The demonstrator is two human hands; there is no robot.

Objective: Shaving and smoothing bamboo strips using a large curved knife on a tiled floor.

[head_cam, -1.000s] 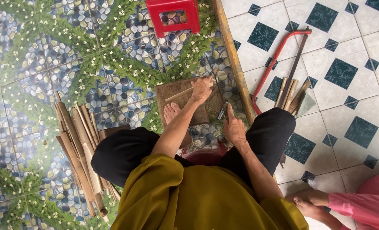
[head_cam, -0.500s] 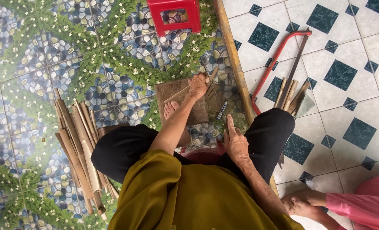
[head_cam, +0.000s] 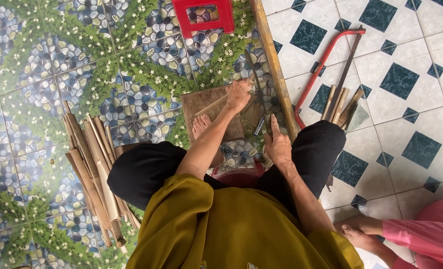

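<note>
My left hand [head_cam: 239, 93] reaches forward and grips a thin bamboo strip [head_cam: 210, 106] lying slantwise on a brown wooden block [head_cam: 206, 117]. My bare foot [head_cam: 200, 125] rests on the block's near edge. My right hand [head_cam: 279, 147] lies lower, beside my right knee, closed on the handle of a long dark knife [head_cam: 257, 84]. The blade runs forward past my left hand. Small wood offcuts lie between the two hands.
A pile of split bamboo slats [head_cam: 89, 169] lies at my left. A red plastic stool [head_cam: 204, 17] stands ahead. A long wooden pole [head_cam: 273, 69], a red-framed saw [head_cam: 326, 65] and short bamboo pieces [head_cam: 341, 104] are at the right. Another person's feet [head_cam: 356, 231] show bottom right.
My left hand has shifted slightly on the block with the strip. My right hand dipped toward me, then came back up a little.
</note>
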